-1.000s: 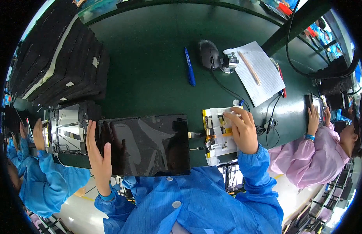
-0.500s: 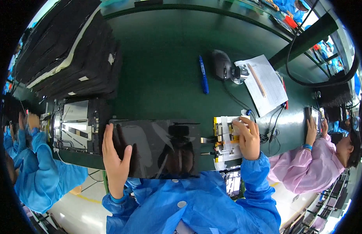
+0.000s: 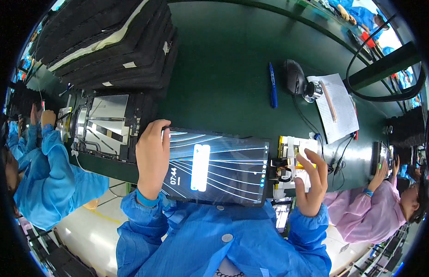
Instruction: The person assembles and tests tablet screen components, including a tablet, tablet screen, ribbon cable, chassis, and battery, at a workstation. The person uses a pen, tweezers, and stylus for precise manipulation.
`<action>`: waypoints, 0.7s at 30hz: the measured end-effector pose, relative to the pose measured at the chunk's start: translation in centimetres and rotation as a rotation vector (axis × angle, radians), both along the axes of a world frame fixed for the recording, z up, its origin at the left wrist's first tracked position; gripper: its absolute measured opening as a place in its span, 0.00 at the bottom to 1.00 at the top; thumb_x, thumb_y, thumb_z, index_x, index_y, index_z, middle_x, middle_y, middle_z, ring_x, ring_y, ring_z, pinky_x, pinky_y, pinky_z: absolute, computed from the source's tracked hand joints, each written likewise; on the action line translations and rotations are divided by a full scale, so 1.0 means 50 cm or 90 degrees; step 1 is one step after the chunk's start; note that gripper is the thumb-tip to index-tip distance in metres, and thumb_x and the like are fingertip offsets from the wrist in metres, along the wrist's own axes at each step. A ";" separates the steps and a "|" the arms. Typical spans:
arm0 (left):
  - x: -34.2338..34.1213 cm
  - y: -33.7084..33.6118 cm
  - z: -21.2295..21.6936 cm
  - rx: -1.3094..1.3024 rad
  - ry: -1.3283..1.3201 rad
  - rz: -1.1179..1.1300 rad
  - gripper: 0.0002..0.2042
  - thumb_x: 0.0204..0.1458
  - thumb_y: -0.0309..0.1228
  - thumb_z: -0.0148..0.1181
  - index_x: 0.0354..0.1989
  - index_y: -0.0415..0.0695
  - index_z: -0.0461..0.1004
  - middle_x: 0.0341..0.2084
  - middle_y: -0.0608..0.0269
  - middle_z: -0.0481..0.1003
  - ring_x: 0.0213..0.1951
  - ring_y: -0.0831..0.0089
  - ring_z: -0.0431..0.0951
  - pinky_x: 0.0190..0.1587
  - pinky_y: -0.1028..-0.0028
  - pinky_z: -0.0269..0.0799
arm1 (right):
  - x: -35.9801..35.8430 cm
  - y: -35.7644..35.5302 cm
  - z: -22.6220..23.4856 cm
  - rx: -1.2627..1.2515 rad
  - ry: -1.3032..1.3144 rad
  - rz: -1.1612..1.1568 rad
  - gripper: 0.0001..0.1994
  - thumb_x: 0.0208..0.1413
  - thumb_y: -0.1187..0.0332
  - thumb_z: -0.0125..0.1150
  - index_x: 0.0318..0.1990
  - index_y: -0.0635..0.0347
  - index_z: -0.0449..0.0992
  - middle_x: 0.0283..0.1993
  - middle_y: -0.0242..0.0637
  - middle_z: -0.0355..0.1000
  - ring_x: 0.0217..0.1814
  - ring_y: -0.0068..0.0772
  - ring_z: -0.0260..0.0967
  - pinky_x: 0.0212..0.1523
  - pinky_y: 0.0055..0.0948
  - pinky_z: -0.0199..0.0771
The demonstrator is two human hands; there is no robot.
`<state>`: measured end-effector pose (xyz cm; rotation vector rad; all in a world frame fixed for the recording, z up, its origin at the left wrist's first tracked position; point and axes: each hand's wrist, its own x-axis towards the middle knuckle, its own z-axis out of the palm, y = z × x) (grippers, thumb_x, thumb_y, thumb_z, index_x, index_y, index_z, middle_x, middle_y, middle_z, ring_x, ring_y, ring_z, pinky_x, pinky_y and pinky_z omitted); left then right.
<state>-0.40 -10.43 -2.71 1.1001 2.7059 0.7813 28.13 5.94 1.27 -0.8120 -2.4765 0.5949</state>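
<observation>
Foremost, one display panel, lit, dark-framed, showing pale curved lines on blue and a white upright bar; it lies directly right of the left grip, its long axis running left to right across the person's front, the right end slightly lower in view. Left grip: closed on the panel's left end, thumb along the front face, fingers at the upper corner; whether any reach underneath is hidden. Right grip: loose, thumb and fingers parted, nothing visibly grasped; contact with what lies below cannot be told. The key relation, as judged: the left grip is the nearer to the panel, touching it, while the right grip stands apart, beyond its right end. Between panel and right grip: dark connector leads, reaching one yellow-edged assembly with white covering, partly under the right fingers. Left of the left grip: one opened device chassis, silver within black. Beyond the left grip, to the upper left: one stack of black slabs. Beyond the right grip, on the green bench: one blue pen, one dark mouse, one ruled sheet bearing a pencil.
</observation>
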 end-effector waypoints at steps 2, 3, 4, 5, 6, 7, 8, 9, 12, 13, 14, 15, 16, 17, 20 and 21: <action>-0.002 -0.002 0.003 0.081 0.124 0.006 0.07 0.54 0.25 0.50 0.37 0.40 0.73 0.37 0.54 0.76 0.39 0.56 0.77 0.40 0.67 0.74 | -0.019 -0.019 0.014 0.009 0.003 0.031 0.22 0.40 0.77 0.58 0.49 0.58 0.74 0.54 0.47 0.64 0.53 0.48 0.63 0.53 0.40 0.63; 0.001 -0.002 0.009 0.105 0.089 0.024 0.05 0.53 0.25 0.51 0.34 0.41 0.73 0.37 0.56 0.76 0.39 0.57 0.76 0.44 0.65 0.72 | -0.027 -0.024 0.011 0.001 0.010 0.032 0.22 0.40 0.78 0.59 0.48 0.58 0.74 0.54 0.47 0.65 0.53 0.50 0.63 0.53 0.41 0.63; 0.002 -0.004 0.011 0.101 0.087 0.023 0.05 0.53 0.25 0.51 0.34 0.41 0.73 0.37 0.56 0.76 0.39 0.57 0.76 0.44 0.65 0.72 | -0.034 -0.031 0.010 -0.004 0.007 0.031 0.22 0.40 0.78 0.59 0.48 0.58 0.74 0.54 0.47 0.65 0.53 0.50 0.63 0.53 0.41 0.63; 0.003 -0.007 0.013 0.124 0.106 -0.019 0.04 0.53 0.25 0.51 0.33 0.41 0.73 0.37 0.56 0.76 0.39 0.58 0.76 0.47 0.63 0.70 | -0.041 -0.037 0.009 -0.003 -0.002 0.049 0.22 0.39 0.78 0.60 0.48 0.59 0.74 0.54 0.47 0.65 0.53 0.50 0.62 0.54 0.41 0.62; 0.004 -0.013 0.022 0.145 0.125 -0.057 0.03 0.52 0.24 0.51 0.31 0.41 0.72 0.36 0.57 0.76 0.39 0.58 0.76 0.50 0.61 0.68 | -0.051 -0.043 0.009 -0.005 -0.011 0.070 0.23 0.39 0.78 0.60 0.49 0.60 0.73 0.54 0.47 0.65 0.53 0.51 0.62 0.54 0.41 0.62; 0.012 -0.015 0.045 0.164 0.097 -0.135 0.03 0.52 0.24 0.50 0.28 0.42 0.71 0.35 0.59 0.76 0.39 0.60 0.75 0.55 0.57 0.62 | -0.059 -0.048 0.002 -0.028 -0.001 0.093 0.25 0.39 0.78 0.61 0.51 0.62 0.70 0.55 0.47 0.64 0.54 0.51 0.62 0.55 0.42 0.62; 0.021 -0.026 0.054 0.199 -0.021 -0.179 0.04 0.53 0.23 0.49 0.28 0.42 0.71 0.34 0.60 0.77 0.39 0.62 0.75 0.56 0.57 0.60 | -0.070 -0.054 0.000 -0.034 -0.005 0.107 0.27 0.39 0.78 0.61 0.53 0.63 0.68 0.56 0.47 0.64 0.56 0.51 0.61 0.56 0.43 0.61; 0.031 -0.032 0.067 0.191 0.005 -0.169 0.05 0.53 0.23 0.48 0.28 0.42 0.71 0.33 0.60 0.77 0.39 0.62 0.75 0.56 0.57 0.60 | -0.079 -0.060 -0.003 -0.042 -0.008 0.104 0.28 0.39 0.78 0.62 0.54 0.63 0.67 0.56 0.47 0.64 0.56 0.51 0.61 0.56 0.44 0.62; 0.017 -0.039 0.058 0.188 0.015 -0.125 0.06 0.54 0.22 0.47 0.29 0.42 0.71 0.32 0.60 0.77 0.38 0.62 0.76 0.55 0.59 0.62 | -0.094 -0.072 -0.012 -0.070 -0.007 0.107 0.26 0.39 0.77 0.62 0.52 0.61 0.70 0.56 0.46 0.64 0.56 0.50 0.62 0.56 0.43 0.62; 0.008 -0.041 0.046 0.215 -0.003 -0.109 0.05 0.53 0.22 0.48 0.30 0.41 0.72 0.32 0.60 0.77 0.37 0.62 0.76 0.53 0.62 0.65 | -0.094 -0.069 -0.012 -0.040 -0.001 0.208 0.24 0.39 0.76 0.63 0.50 0.59 0.72 0.56 0.45 0.64 0.56 0.48 0.62 0.57 0.44 0.62; 0.007 -0.039 0.045 0.226 -0.049 -0.077 0.04 0.53 0.22 0.49 0.31 0.41 0.72 0.32 0.59 0.77 0.36 0.61 0.76 0.50 0.64 0.67 | -0.096 -0.070 -0.013 -0.010 0.007 0.308 0.22 0.40 0.75 0.63 0.48 0.57 0.74 0.56 0.44 0.64 0.57 0.47 0.62 0.58 0.44 0.62; 0.005 -0.033 0.046 0.235 -0.083 -0.073 0.04 0.53 0.22 0.49 0.31 0.41 0.72 0.32 0.59 0.77 0.36 0.61 0.76 0.49 0.65 0.68 | -0.104 -0.083 -0.025 0.012 0.033 0.392 0.19 0.40 0.72 0.65 0.45 0.54 0.77 0.57 0.42 0.65 0.60 0.44 0.61 0.61 0.45 0.58; 0.003 -0.029 0.047 0.243 -0.118 -0.068 0.04 0.53 0.23 0.49 0.31 0.42 0.72 0.32 0.59 0.77 0.35 0.61 0.76 0.49 0.65 0.68 | -0.101 -0.088 -0.012 -0.031 -0.068 0.491 0.19 0.40 0.69 0.66 0.45 0.54 0.77 0.59 0.43 0.62 0.63 0.44 0.57 0.63 0.47 0.54; 0.000 -0.027 0.045 0.239 -0.120 -0.065 0.04 0.53 0.23 0.49 0.31 0.42 0.72 0.32 0.59 0.77 0.35 0.61 0.76 0.49 0.65 0.68 | -0.105 -0.090 -0.019 -0.067 -0.110 0.484 0.20 0.39 0.69 0.66 0.45 0.54 0.76 0.61 0.44 0.60 0.65 0.46 0.55 0.64 0.47 0.52; -0.012 -0.028 0.035 0.200 -0.072 -0.083 0.05 0.53 0.23 0.49 0.35 0.43 0.73 0.32 0.60 0.77 0.36 0.62 0.76 0.50 0.64 0.67 | -0.107 -0.089 -0.056 -0.032 -0.157 0.293 0.24 0.40 0.71 0.65 0.50 0.57 0.73 0.65 0.48 0.54 0.67 0.51 0.51 0.65 0.48 0.51; -0.015 -0.027 0.032 0.195 -0.021 -0.106 0.06 0.53 0.23 0.50 0.37 0.44 0.72 0.31 0.61 0.77 0.36 0.62 0.76 0.51 0.63 0.66 | -0.115 -0.087 -0.046 -0.026 -0.155 0.216 0.26 0.40 0.72 0.65 0.52 0.60 0.70 0.65 0.49 0.53 0.67 0.53 0.50 0.64 0.48 0.52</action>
